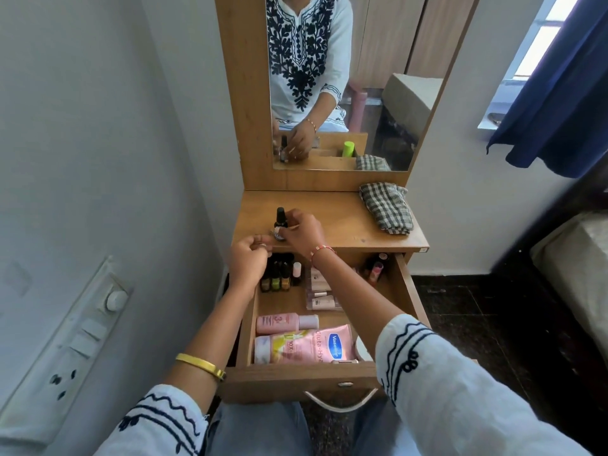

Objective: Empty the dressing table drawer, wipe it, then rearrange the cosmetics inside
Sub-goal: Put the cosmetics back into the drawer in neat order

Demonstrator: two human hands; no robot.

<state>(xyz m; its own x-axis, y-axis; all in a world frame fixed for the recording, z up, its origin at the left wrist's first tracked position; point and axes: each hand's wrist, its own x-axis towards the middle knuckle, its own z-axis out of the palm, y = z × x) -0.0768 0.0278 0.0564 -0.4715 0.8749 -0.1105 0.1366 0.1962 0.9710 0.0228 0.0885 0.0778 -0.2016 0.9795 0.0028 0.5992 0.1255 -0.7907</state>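
Note:
The wooden drawer [296, 378] of the dressing table is pulled out toward me. Inside lie small nail polish bottles [276, 279], flat sachets [318, 292], a pink bottle [279, 322], a pink Vaseline tube [330, 345], a white-yellow tube [273, 349] and lipsticks [375, 268]. On the table top [332, 222] a black dropper bottle [280, 218] stands upright. My right hand [304, 230] pinches a small bottle [279, 233] right beside it. My left hand [248, 256] hovers at the table's front edge with its fingers curled; whether they hold anything is hidden.
A folded checked cloth [386, 207] lies at the back right of the table top. The mirror [345, 93] rises behind it. A wall with a switchboard [82, 337] is close on the left. A bed [579, 258] and dark floor are to the right.

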